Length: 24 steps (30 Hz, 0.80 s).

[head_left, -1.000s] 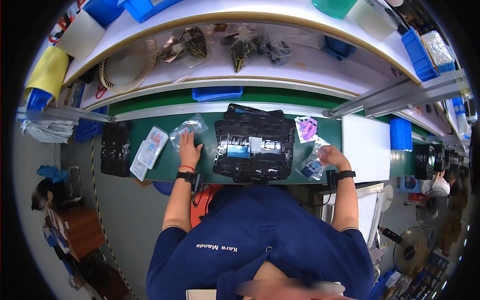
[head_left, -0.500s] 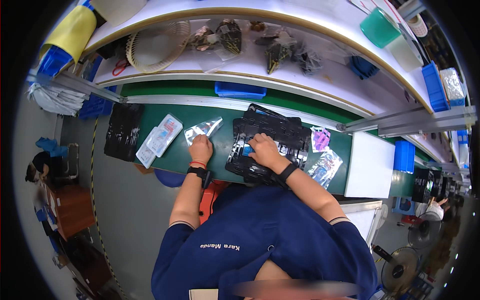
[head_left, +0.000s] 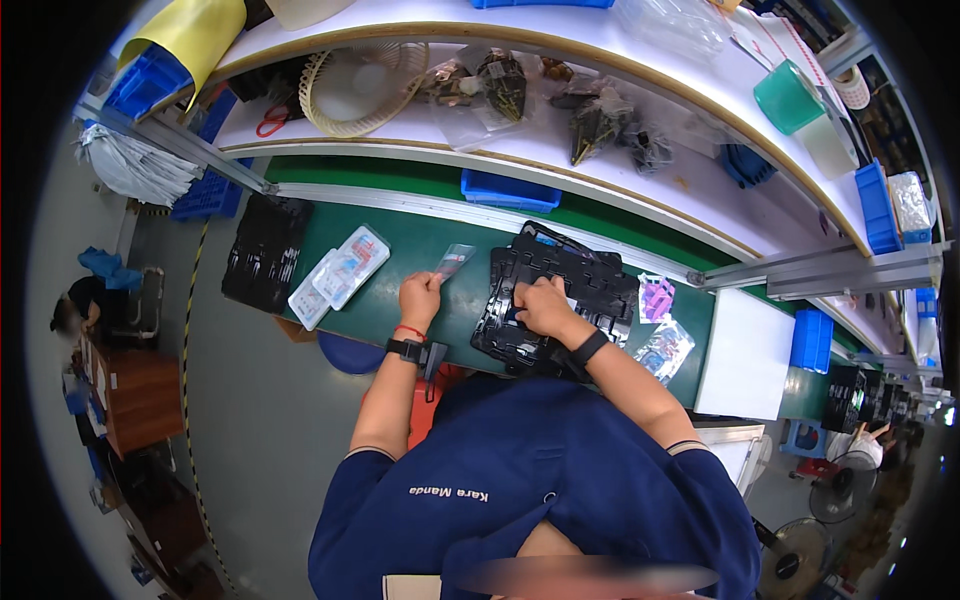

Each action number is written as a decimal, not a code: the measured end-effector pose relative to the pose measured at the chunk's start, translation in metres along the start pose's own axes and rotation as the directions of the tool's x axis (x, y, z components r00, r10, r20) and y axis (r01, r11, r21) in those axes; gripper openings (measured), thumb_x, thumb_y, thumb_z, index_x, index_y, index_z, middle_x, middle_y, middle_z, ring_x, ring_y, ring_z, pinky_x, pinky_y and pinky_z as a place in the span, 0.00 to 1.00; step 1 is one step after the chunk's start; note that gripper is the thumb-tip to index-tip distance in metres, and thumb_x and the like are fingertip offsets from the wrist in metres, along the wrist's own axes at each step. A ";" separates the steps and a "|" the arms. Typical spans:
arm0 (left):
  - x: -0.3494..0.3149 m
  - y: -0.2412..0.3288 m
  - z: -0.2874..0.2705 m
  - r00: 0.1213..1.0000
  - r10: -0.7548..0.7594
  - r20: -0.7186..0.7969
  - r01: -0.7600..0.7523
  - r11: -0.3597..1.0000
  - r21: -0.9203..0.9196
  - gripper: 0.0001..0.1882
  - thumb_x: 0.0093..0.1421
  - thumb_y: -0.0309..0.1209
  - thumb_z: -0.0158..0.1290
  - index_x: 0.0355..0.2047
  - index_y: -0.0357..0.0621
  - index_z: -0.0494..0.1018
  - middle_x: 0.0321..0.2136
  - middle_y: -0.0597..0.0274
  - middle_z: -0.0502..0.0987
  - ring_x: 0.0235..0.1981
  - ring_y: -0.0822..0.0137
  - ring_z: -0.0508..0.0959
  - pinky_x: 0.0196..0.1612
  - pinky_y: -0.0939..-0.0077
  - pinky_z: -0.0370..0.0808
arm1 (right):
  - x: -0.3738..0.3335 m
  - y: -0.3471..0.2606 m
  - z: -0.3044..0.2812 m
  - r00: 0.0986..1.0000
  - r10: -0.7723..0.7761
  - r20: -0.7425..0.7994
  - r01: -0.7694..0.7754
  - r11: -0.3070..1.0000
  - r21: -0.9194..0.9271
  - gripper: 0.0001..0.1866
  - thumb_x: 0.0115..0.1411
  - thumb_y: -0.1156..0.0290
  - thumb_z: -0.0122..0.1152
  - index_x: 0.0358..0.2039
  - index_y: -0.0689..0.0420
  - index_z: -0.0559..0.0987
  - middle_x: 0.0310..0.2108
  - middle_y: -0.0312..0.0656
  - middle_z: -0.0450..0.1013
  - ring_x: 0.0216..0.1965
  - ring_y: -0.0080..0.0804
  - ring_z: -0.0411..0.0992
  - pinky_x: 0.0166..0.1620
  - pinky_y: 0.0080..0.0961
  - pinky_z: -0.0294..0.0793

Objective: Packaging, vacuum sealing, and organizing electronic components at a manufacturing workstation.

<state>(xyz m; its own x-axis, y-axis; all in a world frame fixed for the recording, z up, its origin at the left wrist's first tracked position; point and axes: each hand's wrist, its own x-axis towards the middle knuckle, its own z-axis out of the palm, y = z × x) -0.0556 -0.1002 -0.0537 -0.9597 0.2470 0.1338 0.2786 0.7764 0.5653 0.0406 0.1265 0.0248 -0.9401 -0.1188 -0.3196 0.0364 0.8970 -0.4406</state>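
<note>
Left hand: the left hand (head_left: 418,297) rests on the green surface (head_left: 400,320), fingers curled around a small clear packet (head_left: 453,262) that sticks out toward 1 o'clock.
Right hand: the right hand (head_left: 541,305) presses down on the stack of black moulded trays (head_left: 560,300), fingers bent and closed over something small at the middle of the top tray (what exactly, I cannot tell).
Trays: the stack lies straight ahead of the person, at 12 o'clock, just right of the left hand.
Other packets: two flat white-and-clear packages (head_left: 340,275) lie at 10 o'clock of the left hand; another black tray (head_left: 265,250) sits beyond them at 9 o'clock. Two more clear bags (head_left: 660,320) lie at 3 o'clock of the stack.
Shelf: a blue bin (head_left: 510,190) stands at 12 o'clock, with bagged parts (head_left: 500,85) on the white shelf (head_left: 700,190) above.
Step in hand: judging by the poses, the work is seating or picking a part in the top tray while the packet waits.
Next move: it probably calls for bringing packet and tray together, with a careful, flat placement.
</note>
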 end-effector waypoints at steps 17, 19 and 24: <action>-0.015 0.143 -0.064 0.924 0.365 0.111 -0.265 0.824 -0.501 0.12 0.39 0.26 0.64 0.14 0.38 0.71 0.15 0.62 0.70 0.21 0.67 0.70 0.26 0.75 0.66 | -0.066 -0.010 -0.114 0.540 0.063 -0.839 0.297 0.919 0.260 0.09 0.44 0.73 0.64 0.30 0.53 0.78 0.22 0.33 0.69 0.29 0.28 0.65 0.43 0.26 0.57; -0.016 0.152 -0.068 0.920 0.349 0.177 -0.207 0.817 -0.538 0.11 0.39 0.27 0.65 0.14 0.38 0.71 0.15 0.61 0.71 0.21 0.65 0.70 0.26 0.74 0.66 | -0.069 -0.011 -0.110 0.579 0.103 -0.809 0.307 0.892 0.333 0.09 0.44 0.73 0.64 0.29 0.54 0.77 0.22 0.34 0.70 0.28 0.28 0.66 0.42 0.26 0.57; -0.014 0.154 -0.067 0.892 0.328 0.309 -0.098 0.810 -0.578 0.10 0.41 0.28 0.64 0.16 0.39 0.73 0.17 0.60 0.74 0.22 0.69 0.72 0.27 0.77 0.67 | -0.072 -0.006 -0.105 0.630 0.184 -0.754 0.359 0.792 0.494 0.10 0.44 0.76 0.65 0.29 0.57 0.75 0.25 0.35 0.71 0.28 0.26 0.68 0.40 0.23 0.64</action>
<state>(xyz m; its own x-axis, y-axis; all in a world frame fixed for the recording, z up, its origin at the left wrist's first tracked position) -0.0015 -0.0229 0.0856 -0.7539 0.6549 0.0532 0.2990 0.2698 0.9153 0.0721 0.1746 0.1379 -0.8412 0.4119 0.3503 -0.1414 0.4577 -0.8778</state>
